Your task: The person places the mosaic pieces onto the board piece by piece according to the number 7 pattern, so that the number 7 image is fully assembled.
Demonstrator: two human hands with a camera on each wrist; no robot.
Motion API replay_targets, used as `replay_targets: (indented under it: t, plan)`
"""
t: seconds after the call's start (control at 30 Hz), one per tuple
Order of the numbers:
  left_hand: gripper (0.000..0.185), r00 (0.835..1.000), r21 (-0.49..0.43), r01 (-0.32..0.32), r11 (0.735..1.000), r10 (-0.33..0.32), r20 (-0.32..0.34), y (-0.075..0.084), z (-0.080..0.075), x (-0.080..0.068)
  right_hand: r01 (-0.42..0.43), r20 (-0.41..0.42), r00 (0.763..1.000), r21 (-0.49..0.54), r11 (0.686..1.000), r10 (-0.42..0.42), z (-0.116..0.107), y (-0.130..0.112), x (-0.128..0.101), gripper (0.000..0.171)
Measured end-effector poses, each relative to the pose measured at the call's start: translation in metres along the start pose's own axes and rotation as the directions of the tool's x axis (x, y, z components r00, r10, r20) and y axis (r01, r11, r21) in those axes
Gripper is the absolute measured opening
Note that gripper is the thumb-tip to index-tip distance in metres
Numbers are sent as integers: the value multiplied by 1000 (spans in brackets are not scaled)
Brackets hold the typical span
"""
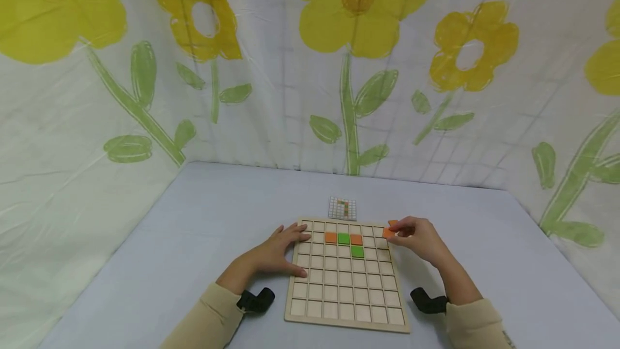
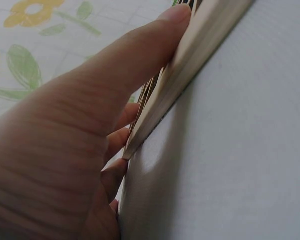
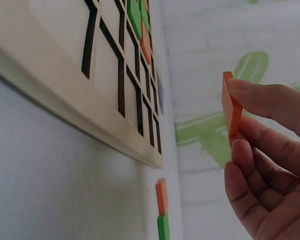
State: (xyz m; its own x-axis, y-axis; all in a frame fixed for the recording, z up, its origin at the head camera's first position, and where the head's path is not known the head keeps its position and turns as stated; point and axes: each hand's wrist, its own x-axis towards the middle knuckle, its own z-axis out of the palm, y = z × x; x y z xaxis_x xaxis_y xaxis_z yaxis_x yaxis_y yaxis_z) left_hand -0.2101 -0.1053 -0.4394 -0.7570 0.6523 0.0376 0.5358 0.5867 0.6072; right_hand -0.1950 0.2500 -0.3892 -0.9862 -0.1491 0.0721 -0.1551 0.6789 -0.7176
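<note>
A wooden grid board (image 1: pixel 337 326) lies on the table. In one of its upper rows sit an orange tile (image 1: pixel 331 237), a green tile (image 1: pixel 343 238) and a second orange tile (image 1: pixel 356 239); another green tile (image 1: pixel 357 252) is just below the last. My left hand (image 1: pixel 278 255) rests on the board's left side, fingers spread, with the thumb (image 2: pixel 155 45) over its edge in the left wrist view. Thumb and fingertips of my right hand (image 1: pixel 420 240) pinch an orange square tile (image 3: pixel 230 105), raised near the board's upper right corner.
Beyond the board's far edge lies a small printed grid card (image 1: pixel 342 208) with a coloured pattern. On the table beside the board, the right wrist view shows a loose orange tile (image 3: pixel 161 197) and a loose green tile (image 3: pixel 163 227). A flowered curtain (image 1: pixel 271 96) hangs behind the table.
</note>
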Motion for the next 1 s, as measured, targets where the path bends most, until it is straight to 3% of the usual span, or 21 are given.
replay_targets:
  t: [0.23, 0.53, 1.0]
  plan:
    - [85, 1000, -4, -2, 1000, 2, 1, 2, 0, 0, 34, 39, 999, 7, 999, -34, 12, -9, -4, 27]
    - [84, 1000, 0, -14, 1000, 14, -5, 2, -2, -1, 162, 144, 975, 42, 986, -167, 30, -17, -7, 26]
    - [84, 1000, 2, -10, 1000, 10, -5, 1, -1, -1, 174, 231, 956, 57, 983, -183, 47, -15, -9, 20]
